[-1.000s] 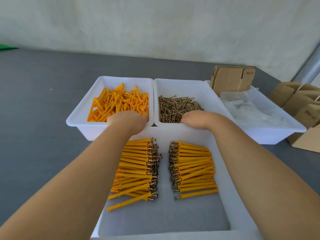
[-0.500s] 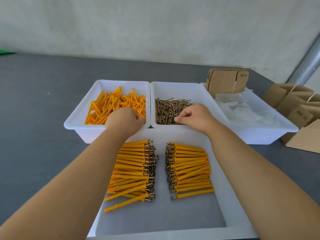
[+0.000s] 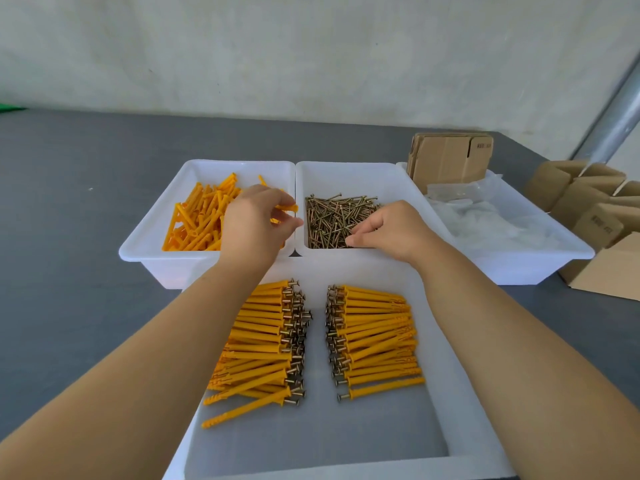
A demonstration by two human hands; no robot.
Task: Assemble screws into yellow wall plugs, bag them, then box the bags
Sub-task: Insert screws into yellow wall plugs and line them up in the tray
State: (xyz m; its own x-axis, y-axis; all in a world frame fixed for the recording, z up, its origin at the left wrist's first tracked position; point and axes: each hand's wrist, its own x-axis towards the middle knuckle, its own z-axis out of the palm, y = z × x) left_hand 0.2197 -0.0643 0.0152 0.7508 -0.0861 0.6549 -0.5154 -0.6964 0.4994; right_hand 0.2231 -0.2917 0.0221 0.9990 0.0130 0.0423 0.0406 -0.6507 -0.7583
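Since half a second ago: left hand [image 3: 254, 221] has lifted off the plug pile and now pinches one yellow wall plug [image 3: 286, 207] between thumb and fingertips, held over the right edge of the plug bin [image 3: 145, 237]. Right hand [image 3: 391, 228] has gone deeper into the screw bin [image 3: 349, 171], fingers curled down onto the screws [image 3: 332, 216].

Hard to tell: right fingertips are buried in the pile, so can't say whether it actually has a screw. Left hand hides part of the loose plugs [image 3: 197, 223].

Pose: both forearms stretched forward over the near tray [image 3: 460, 393], palms down, left wrist cocked up slightly.

Just below the hands in that tray: two rows of assembled plugs, left row [image 3: 263, 337] under the left forearm, right row [image 3: 377, 337] between the arms, screw heads facing each other. Right of the right hand: bin of clear bags [image 3: 485, 220], flat cartons [image 3: 450, 157] at its far end, folded boxes [image 3: 588, 202] on the table [image 3: 69, 202].
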